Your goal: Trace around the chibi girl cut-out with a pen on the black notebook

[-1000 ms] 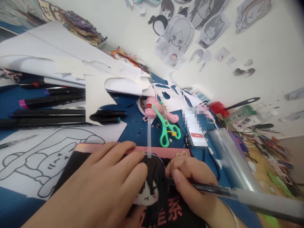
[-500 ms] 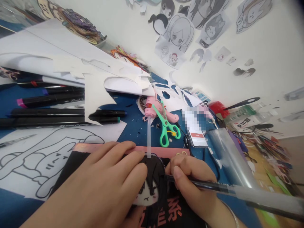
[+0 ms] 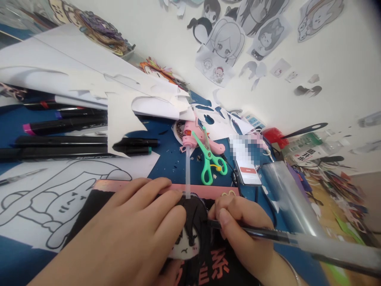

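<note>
My right hand (image 3: 241,226) pinches a black pen (image 3: 268,234) with a translucent rear half. Its tip meets the right edge of the black hair on a cartoon-figure cutout (image 3: 195,216) with a pale face. Stretched flat, my left hand (image 3: 133,226) lies over the left part of the cutout and the black sheet under it, its thumb showing below the face. Reddish characters (image 3: 220,264) are printed on that black sheet, which has a pink strip (image 3: 107,184) along its far edge. Part of the cutout is hidden beneath my left fingers.
Beyond lie a pink glue gun (image 3: 190,133) with a translucent glue stick (image 3: 187,171), green scissors (image 3: 208,159) and a phone (image 3: 250,174). Several markers (image 3: 74,143), cut white paper (image 3: 122,115) and a line drawing (image 3: 68,202) are at left. A clear roll (image 3: 291,198) lies at right.
The whole view has shifted very slightly. Both hands keep almost the same place, with the pen still against the hair's right edge.
</note>
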`<state>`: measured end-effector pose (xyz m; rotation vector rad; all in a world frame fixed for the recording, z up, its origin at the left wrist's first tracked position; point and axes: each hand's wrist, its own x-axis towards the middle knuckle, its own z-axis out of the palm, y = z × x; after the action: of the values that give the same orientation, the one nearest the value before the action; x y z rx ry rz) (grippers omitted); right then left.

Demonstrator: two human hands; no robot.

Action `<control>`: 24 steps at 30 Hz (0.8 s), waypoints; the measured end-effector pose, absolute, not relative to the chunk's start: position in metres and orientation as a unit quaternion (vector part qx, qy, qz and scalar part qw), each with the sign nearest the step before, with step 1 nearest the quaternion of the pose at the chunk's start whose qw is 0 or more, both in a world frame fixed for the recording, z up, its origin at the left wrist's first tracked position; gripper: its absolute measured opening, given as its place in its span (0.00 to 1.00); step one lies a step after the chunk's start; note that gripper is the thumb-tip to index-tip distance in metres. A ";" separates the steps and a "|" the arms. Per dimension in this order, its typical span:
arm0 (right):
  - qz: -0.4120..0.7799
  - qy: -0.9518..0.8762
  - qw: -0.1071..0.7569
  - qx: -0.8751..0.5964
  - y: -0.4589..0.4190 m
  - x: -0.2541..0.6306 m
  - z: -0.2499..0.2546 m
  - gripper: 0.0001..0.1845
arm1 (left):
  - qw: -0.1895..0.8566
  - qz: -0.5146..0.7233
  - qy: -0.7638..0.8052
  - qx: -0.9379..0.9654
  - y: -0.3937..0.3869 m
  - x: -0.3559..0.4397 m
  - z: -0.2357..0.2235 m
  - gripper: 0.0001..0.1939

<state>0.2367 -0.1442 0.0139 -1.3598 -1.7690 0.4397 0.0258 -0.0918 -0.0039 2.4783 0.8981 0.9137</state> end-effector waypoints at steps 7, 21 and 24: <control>0.176 -0.709 0.410 -0.546 -0.145 0.238 0.015 0.17 | 0.162 0.355 0.285 0.876 -0.090 0.025 -0.012 0.11; 0.177 -0.729 0.405 -0.523 -0.145 0.238 0.017 0.16 | 0.136 0.379 0.267 0.876 -0.086 0.025 -0.017 0.06; 0.177 -0.729 0.409 -0.520 -0.145 0.238 0.017 0.16 | 0.136 0.372 0.269 0.878 -0.085 0.026 -0.019 0.07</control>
<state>0.2381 -0.1454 0.0169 -1.3095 -1.8352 0.4464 0.0257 -0.0855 -0.0187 2.5421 0.7785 1.0768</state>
